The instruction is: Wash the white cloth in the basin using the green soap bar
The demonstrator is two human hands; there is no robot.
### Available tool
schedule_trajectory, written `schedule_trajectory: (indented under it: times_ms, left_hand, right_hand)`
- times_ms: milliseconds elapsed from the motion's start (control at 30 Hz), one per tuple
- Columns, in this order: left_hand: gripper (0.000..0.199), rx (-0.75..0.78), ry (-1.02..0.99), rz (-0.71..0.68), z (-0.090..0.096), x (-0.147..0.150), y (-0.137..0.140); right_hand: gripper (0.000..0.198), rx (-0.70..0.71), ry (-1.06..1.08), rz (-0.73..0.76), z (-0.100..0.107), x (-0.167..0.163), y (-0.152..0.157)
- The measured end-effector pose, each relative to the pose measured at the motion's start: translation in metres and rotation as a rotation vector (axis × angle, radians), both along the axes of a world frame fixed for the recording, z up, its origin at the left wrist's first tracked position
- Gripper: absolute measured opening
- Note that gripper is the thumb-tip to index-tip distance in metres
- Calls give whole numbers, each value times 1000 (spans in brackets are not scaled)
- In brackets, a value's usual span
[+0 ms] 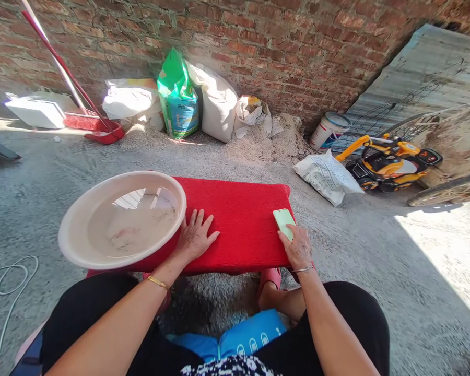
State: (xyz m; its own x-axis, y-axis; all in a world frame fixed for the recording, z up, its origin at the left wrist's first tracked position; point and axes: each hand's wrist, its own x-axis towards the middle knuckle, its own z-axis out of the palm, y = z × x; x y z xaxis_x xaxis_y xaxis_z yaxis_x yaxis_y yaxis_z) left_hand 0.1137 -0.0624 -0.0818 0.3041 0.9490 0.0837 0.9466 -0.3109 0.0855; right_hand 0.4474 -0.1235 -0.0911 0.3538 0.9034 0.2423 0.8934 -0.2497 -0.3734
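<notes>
Resting open and flat, the left hand (196,237) is spreading its fingers on the red cloth (235,224) just beside the basin (74,230); whether the little finger is touching the rim is hard to tell. The right hand (298,248) is bending over the near end of the phone (284,218) and touching it. I cannot tell whether this grip is closing around the phone or only lying against it. The phone is sitting near the right end of the cloth-covered bench (235,253), well apart from the basin, which is standing at the left end and holding water (137,232).

Handling the phone well is, in my judgement, calling for thumb and fingers along its two long edges, not for pressing from above, since the cloth is probably giving a little under weight. Its place near the bench's end is asking for some care: a push to the right is risking a drop onto the concrete floor (348,245). Working well clear of the basin is also looking wise, because wet fingers are likely to be slipping on a smooth case.

The left palm is serving best, I am judging, by bearing down on the cloth and not on the rim, as the basin is seemingly reaching past the bench's left end, and leaning on it is possibly tipping the water.
</notes>
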Motion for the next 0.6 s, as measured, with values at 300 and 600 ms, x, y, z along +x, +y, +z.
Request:
schedule_trajectory:
  times_ms: [300, 600]
  left_hand:
    - [60, 8, -1, -4, -3, 1, 0]
    - [60, 14, -29, -8, -2, 0, 0]
  right_hand:
    - [63, 13, 17, -193, 5, 31, -3]
    - [52, -27, -94, -54, 2, 12, -15]
